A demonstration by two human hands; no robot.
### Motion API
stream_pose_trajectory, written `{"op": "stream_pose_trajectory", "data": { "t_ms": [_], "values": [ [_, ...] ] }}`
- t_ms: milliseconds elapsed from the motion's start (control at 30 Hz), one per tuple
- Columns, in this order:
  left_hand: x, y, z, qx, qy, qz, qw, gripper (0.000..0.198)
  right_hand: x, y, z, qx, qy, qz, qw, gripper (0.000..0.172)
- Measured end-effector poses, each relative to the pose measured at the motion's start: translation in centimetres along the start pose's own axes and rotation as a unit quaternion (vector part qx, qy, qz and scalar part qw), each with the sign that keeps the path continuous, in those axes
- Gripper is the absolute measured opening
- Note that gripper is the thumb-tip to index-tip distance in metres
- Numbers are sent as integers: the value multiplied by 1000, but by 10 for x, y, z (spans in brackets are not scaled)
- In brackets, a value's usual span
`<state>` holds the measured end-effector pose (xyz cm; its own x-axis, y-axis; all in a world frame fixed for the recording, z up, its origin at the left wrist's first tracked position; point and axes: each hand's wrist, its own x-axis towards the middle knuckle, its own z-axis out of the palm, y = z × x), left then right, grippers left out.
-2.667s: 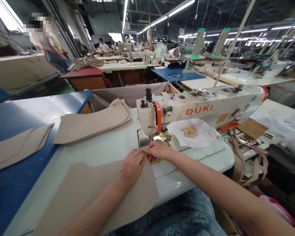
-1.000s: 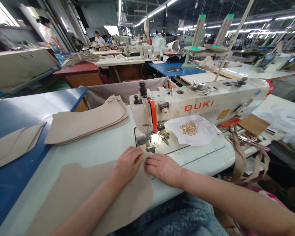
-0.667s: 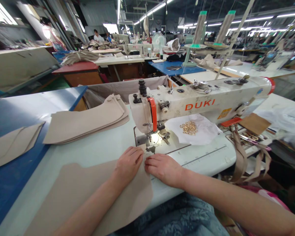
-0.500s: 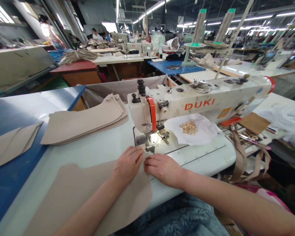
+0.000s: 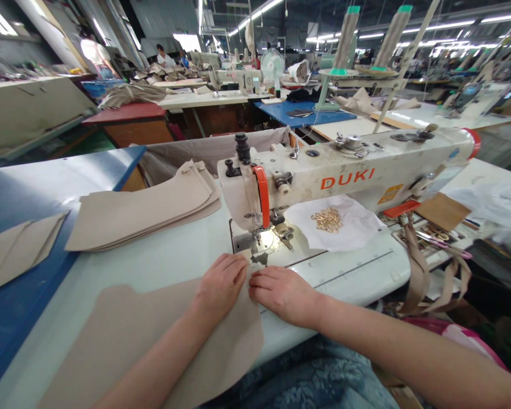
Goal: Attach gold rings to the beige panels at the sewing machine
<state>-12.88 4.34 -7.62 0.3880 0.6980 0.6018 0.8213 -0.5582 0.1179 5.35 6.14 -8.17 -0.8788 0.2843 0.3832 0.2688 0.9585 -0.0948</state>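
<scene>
A large beige fabric panel [image 5: 140, 324] lies flat across the front of the pale machine bed. My left hand [image 5: 222, 284] is closed on its narrow upper end, fingers bunched just in front of the needle area. Close beside it, my right hand [image 5: 283, 292] has its fingers curled together at the panel's right edge; the fingertips pinch the same end. Right behind my fingers is the presser foot [image 5: 264, 234] of a white sewing machine [image 5: 344, 176] with an orange guard. What lies under the fingertips is hidden.
A stack of beige panels [image 5: 145, 213] lies behind left, with more pieces [image 5: 21, 250] on a blue table. Small gold metal rings [image 5: 327, 220] rest on a white cloth [image 5: 366, 227]. Beige straps [image 5: 417, 272] and scissors [image 5: 445, 245] are at right. Thread cones [image 5: 347, 40] stand behind.
The view has shifted very slightly. Both hands and the fabric panel keep practically the same position at the presser foot.
</scene>
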Motion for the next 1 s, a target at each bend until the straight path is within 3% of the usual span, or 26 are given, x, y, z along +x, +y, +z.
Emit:
{"op": "stream_pose_trajectory", "data": {
  "t_ms": [1000],
  "values": [
    [-10, -1, -1, -48, -29, -52, 997, 21, 14, 9, 2, -42, -4, 32, 999, 11]
  ]
}}
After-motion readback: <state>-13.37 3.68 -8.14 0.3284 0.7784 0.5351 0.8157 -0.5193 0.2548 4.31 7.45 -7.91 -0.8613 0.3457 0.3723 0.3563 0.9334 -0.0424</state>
